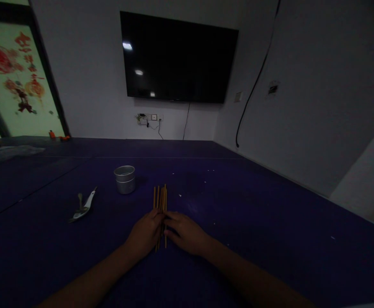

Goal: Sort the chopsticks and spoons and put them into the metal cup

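Note:
Several thin yellow-brown chopsticks (161,195) lie side by side on the dark blue table, pointing away from me. My left hand (145,233) is closed on them from the left, its fingertips over their middle. From the right, my right hand (185,231) has its fingers curled on the same bundle, with the thumb near the rightmost stick. The fingers of both hands meet over the sticks and hide their middle part. Beyond the left hand stands a grey metal cup (125,180). Farther left lies a white spoon (87,206) with a small, dim object (81,201) on it.
The blue table (270,239) runs to the wall. Small white scraps (179,195) are scattered on it. A clear plastic sheet (12,153) lies at the far left, and orange items (60,137) sit at the back edge. A black cable (254,85) hangs along the right wall.

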Demonstrator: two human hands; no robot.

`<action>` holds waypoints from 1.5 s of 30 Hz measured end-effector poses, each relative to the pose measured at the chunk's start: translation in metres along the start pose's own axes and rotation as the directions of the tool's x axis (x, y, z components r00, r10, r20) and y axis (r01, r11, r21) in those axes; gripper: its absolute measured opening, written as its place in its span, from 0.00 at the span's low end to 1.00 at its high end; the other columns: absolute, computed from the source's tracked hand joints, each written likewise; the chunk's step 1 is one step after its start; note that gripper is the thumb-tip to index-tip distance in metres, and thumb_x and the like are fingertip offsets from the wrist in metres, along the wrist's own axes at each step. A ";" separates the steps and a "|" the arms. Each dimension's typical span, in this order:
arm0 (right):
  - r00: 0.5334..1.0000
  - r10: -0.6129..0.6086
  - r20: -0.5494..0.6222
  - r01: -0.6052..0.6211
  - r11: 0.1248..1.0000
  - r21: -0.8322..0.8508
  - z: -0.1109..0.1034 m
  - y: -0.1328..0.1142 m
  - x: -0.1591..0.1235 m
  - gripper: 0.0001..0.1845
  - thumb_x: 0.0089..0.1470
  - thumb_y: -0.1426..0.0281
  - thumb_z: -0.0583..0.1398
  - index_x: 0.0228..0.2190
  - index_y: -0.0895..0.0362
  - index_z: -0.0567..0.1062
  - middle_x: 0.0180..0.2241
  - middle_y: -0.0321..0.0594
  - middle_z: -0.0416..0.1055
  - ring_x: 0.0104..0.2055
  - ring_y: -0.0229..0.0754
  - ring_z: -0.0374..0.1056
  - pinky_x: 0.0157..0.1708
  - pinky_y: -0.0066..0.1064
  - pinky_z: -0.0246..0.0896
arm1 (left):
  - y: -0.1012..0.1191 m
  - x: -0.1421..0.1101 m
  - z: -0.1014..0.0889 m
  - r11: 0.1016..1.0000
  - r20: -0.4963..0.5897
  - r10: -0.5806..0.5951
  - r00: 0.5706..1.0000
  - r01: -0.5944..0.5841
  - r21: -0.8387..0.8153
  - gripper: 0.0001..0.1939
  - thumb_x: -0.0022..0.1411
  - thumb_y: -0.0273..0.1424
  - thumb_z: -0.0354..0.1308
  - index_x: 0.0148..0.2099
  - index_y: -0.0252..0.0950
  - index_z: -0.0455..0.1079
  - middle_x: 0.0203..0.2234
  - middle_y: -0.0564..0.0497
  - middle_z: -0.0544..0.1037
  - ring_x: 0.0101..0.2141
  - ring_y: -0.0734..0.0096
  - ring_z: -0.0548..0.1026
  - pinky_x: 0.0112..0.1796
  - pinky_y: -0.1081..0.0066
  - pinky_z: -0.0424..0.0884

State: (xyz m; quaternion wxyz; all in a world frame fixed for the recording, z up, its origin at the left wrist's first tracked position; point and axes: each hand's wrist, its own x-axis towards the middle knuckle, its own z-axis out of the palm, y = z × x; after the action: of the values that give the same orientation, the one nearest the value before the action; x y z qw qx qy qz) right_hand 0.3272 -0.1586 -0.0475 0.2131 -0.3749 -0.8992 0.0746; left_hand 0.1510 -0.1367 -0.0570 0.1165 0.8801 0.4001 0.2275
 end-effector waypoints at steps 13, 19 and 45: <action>1.000 -0.008 0.022 0.008 1.000 -0.005 -0.003 -0.001 0.001 0.13 0.59 0.71 0.53 0.44 0.59 0.70 0.50 0.48 0.67 0.55 0.46 0.61 0.54 0.38 0.55 | 0.002 0.000 -0.002 1.000 0.019 -0.004 1.000 0.003 0.027 0.18 0.62 0.23 0.43 0.50 0.37 0.67 0.43 0.46 0.71 0.45 0.66 0.70 0.48 0.65 0.66; 1.000 0.004 0.013 -0.004 1.000 -0.022 -0.001 0.000 0.000 0.12 0.58 0.71 0.54 0.43 0.59 0.71 0.51 0.49 0.66 0.54 0.47 0.61 0.54 0.40 0.56 | 0.001 -0.001 -0.002 1.000 0.017 -0.004 1.000 0.003 0.028 0.17 0.63 0.24 0.42 0.49 0.37 0.67 0.43 0.46 0.71 0.44 0.65 0.70 0.47 0.65 0.67; 0.999 0.008 -0.036 -0.008 1.000 0.008 0.001 0.001 0.000 0.14 0.57 0.71 0.55 0.45 0.58 0.71 0.51 0.47 0.67 0.54 0.46 0.62 0.54 0.37 0.57 | 0.008 -0.001 -0.004 0.996 -0.027 -0.037 0.999 0.035 -0.077 0.16 0.61 0.22 0.43 0.47 0.35 0.68 0.42 0.45 0.71 0.43 0.67 0.71 0.46 0.68 0.67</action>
State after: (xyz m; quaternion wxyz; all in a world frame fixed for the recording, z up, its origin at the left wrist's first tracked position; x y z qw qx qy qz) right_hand 0.3281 -0.1579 -0.0485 0.2305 -0.3790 -0.8933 0.0723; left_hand 0.1535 -0.1428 -0.0509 0.1487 0.8643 0.4086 0.2529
